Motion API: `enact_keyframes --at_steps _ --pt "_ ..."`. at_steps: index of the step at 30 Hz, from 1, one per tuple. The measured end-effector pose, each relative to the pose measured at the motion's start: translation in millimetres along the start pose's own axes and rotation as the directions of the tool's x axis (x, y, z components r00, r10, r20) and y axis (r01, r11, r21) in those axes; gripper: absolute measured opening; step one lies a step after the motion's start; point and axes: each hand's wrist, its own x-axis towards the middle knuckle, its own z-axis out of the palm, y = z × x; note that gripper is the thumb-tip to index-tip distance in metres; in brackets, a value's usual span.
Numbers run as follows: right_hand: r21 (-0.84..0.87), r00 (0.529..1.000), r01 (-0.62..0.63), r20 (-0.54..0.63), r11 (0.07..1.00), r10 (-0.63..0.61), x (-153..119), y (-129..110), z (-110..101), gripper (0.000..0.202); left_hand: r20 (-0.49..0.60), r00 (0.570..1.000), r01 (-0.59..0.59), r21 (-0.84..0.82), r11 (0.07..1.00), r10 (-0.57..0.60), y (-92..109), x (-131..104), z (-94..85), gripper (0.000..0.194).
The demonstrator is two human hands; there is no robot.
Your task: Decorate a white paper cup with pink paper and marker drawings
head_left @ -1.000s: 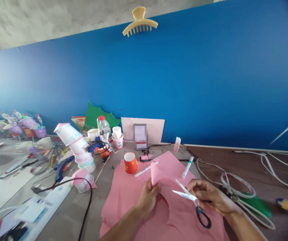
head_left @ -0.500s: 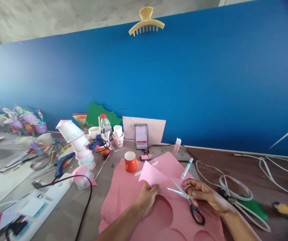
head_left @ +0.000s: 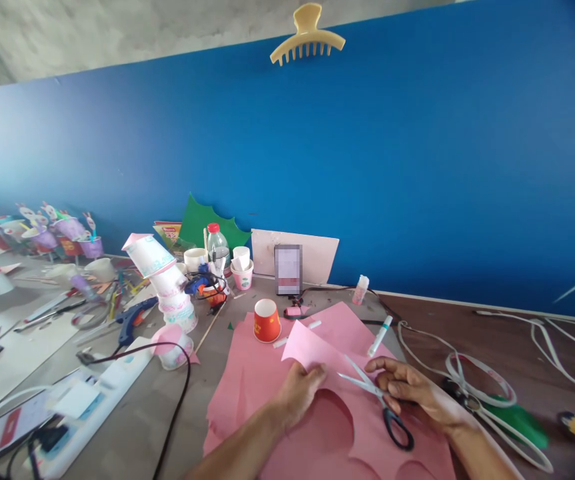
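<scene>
My left hand (head_left: 300,393) pinches a piece of pink paper (head_left: 303,345), whose pointed corner rises above the fingers. In my right hand (head_left: 407,387) is a pair of scissors (head_left: 394,427) with dark handles. Its silver blades are spread apart and point left, just right of the pink piece. Under both hands lie pink sheets (head_left: 237,400) with rounded cut-outs. Past my left hand, a red paper cup (head_left: 266,321) stands on the sheets. A white marker with a teal band (head_left: 380,335) rests near the sheets' right edge.
Leaning stacked paper cups (head_left: 170,287) stand on the left, near a blue glue gun (head_left: 135,319) and a white power strip (head_left: 102,400) with a black cable. White cords (head_left: 467,373) lie coiled at right. A phone (head_left: 288,270) leans at the blue partition (head_left: 417,167).
The whole view has shifted slightly, so things sit a little further right. Both hands keep their hold on the pink paper and the scissors, with hardly any movement.
</scene>
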Motion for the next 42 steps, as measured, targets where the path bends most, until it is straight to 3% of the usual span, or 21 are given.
enact_keyframes --at_steps 7,11,17,20,24,29,30,31,35,37,39,42 --pt "0.008 0.999 -0.024 -0.041 1.000 0.024 -1 -4 1 0.055 0.031 0.999 -0.013 0.098 0.995 0.010 1 -1 -3.2 0.057" --pt "-0.054 0.971 0.001 -0.238 0.999 -0.014 -4 -6 9 0.050 0.123 0.992 -0.025 0.194 0.981 0.000 -10 -1 -7.7 0.057" --pt "-0.064 0.826 0.155 -0.540 0.986 -0.165 -2 -8 10 0.042 0.023 0.992 -0.129 0.194 0.972 0.127 -15 -1 -5.5 0.054" --pt "-0.034 0.757 0.204 -0.628 0.978 -0.180 -3 -10 3 0.041 -0.072 0.990 -0.105 0.225 0.969 0.124 -14 0 -4.8 0.052" --pt "-0.032 0.620 0.327 -0.747 0.944 -0.240 -8 -15 1 0.040 -0.227 0.961 -0.100 0.249 0.963 0.158 -12 3 -6.0 0.044" --pt "-0.139 0.460 0.429 -0.817 0.893 -0.348 -2 -14 21 0.039 -0.222 0.970 -0.072 0.112 0.991 0.095 -6 4 -2.9 0.031" --pt "-0.159 0.460 0.419 -0.812 0.894 -0.360 1 -12 25 0.038 -0.216 0.971 -0.081 0.098 0.992 0.101 -5 4 -2.2 0.030" --pt "-0.161 0.497 0.399 -0.790 0.903 -0.360 3 -10 28 0.037 -0.209 0.971 -0.095 0.097 0.991 0.114 -3 4 -1.8 0.030" --pt "-0.065 0.726 0.291 -0.635 0.954 -0.265 8 -2 33 0.038 -0.194 0.972 -0.106 0.136 0.985 0.131 -1 2 -3.0 0.035" --pt "-0.016 0.816 0.226 -0.543 0.974 -0.198 7 0 30 0.036 -0.215 0.969 -0.085 0.183 0.980 0.124 -2 2 -4.5 0.036" --pt "-0.023 0.870 0.171 -0.465 0.985 -0.162 4 1 25 0.035 -0.228 0.966 -0.069 0.217 0.974 0.119 -5 3 -5.8 0.038" --pt "-0.138 0.913 0.112 -0.377 0.984 -0.157 0 1 16 0.035 -0.234 0.963 -0.079 0.234 0.969 0.135 -8 5 -7.0 0.043"
